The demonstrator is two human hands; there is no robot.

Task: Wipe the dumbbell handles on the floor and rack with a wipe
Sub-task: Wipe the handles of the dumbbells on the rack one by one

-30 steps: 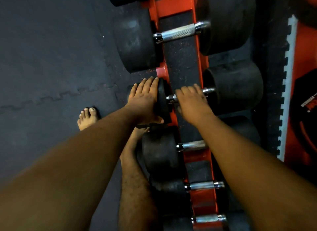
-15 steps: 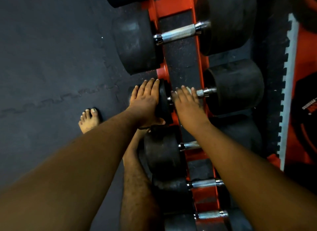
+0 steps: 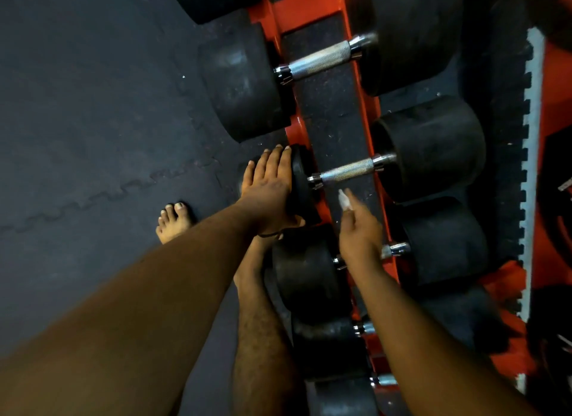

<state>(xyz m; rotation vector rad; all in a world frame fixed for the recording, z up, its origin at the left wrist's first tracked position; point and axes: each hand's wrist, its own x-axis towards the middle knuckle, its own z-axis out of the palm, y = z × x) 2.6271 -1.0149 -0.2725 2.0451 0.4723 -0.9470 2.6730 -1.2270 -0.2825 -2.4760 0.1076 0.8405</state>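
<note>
Black rubber dumbbells with knurled chrome handles lie in a row across an orange rack (image 3: 309,10). My left hand (image 3: 268,186) rests flat, fingers straight, on the left head (image 3: 301,183) of the middle dumbbell. That dumbbell's handle (image 3: 346,171) is bare and in full view. My right hand (image 3: 360,230) hovers just below it, over the handle (image 3: 393,250) of the neighbouring dumbbell, pinching a small white wipe (image 3: 343,199) that sticks out past the fingers. A larger dumbbell's handle (image 3: 318,59) lies farther up the rack.
Dark interlocking rubber mats (image 3: 93,121) cover the floor to the left. My bare foot (image 3: 173,223) stands beside the rack and my leg (image 3: 263,338) runs along it. More dumbbell handles (image 3: 382,379) lie nearer me. A grey toothed mat edge (image 3: 530,137) runs down the right.
My right hand has lifted off the middle dumbbell's handle and pulled back toward me, so the handle and the white wipe are now visible. My left hand has stayed on the dumbbell head.
</note>
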